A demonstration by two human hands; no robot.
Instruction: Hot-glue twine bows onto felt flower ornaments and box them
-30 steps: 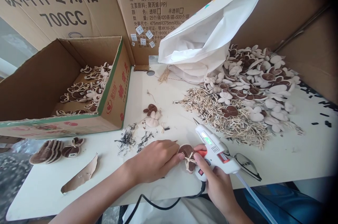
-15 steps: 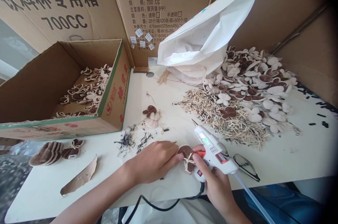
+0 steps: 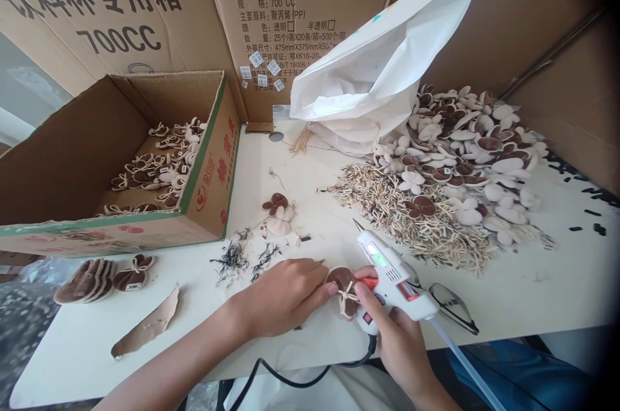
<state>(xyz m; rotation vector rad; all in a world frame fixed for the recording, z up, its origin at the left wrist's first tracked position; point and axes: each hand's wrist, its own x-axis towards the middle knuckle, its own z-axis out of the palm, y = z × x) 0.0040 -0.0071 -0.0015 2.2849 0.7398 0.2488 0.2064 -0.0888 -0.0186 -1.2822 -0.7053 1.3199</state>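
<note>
Between my hands, low over the front of the table, is a brown fabric piece with a pale edge and a cream string bow (image 3: 346, 295). My left hand (image 3: 293, 295) is closed on its left side, the thumb at the bow. My right hand (image 3: 392, 327) grips a white hot glue gun (image 3: 392, 275) with a lit green panel, its nozzle pointing up and left. The right thumb and a fingertip also touch the bow's right side. A black cord and a pale glue stick trail from the gun. Left-hand fingertips are partly hidden.
An open carton (image 3: 203, 185) with bowed pieces stands at left. A heap of brown and white fabric pieces (image 3: 465, 146), a pile of cream bows (image 3: 411, 217) and a white bag (image 3: 368, 75) fill the right. Eyeglasses (image 3: 453, 307) lie beside the gun; black thread scraps (image 3: 232, 262) lie left.
</note>
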